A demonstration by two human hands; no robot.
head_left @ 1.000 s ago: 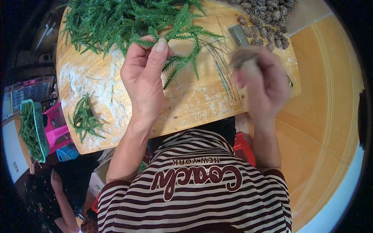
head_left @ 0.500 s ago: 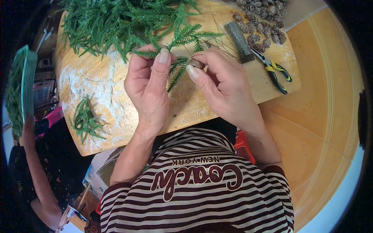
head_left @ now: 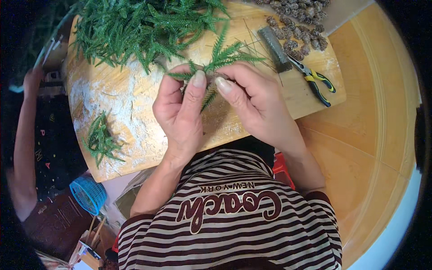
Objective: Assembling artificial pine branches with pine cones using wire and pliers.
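Note:
My left hand (head_left: pixel 182 105) is closed, pinching a green artificial pine sprig (head_left: pixel 220 56) at its base between thumb and forefinger. Its needled branches fan out above both hands, and one points down between them. A small banded thing shows by the left fingers, too small to make out. Close beside the sprig's base, my right hand (head_left: pixel 254 99) has thumb and forefinger pressed together; what they grip is hidden behind the thumb. Both hands hover over the near part of the wooden table (head_left: pixel 135 153).
A big heap of green sprigs (head_left: pixel 139 31) covers the far left. Pine cones (head_left: pixel 301 33), a bundle of thin wires (head_left: pixel 275 48) and yellow-black pliers (head_left: pixel 318 83) lie at right. One sprig (head_left: pixel 102 140) sits left. A co-worker's arm (head_left: pixel 27 121) and a blue basket (head_left: pixel 88 194) are beyond.
My hands have shifted slightly right with the sprig. A brown pine cone-like piece at my right fingertips is now out of sight. The co-worker's green basket has swung up and away.

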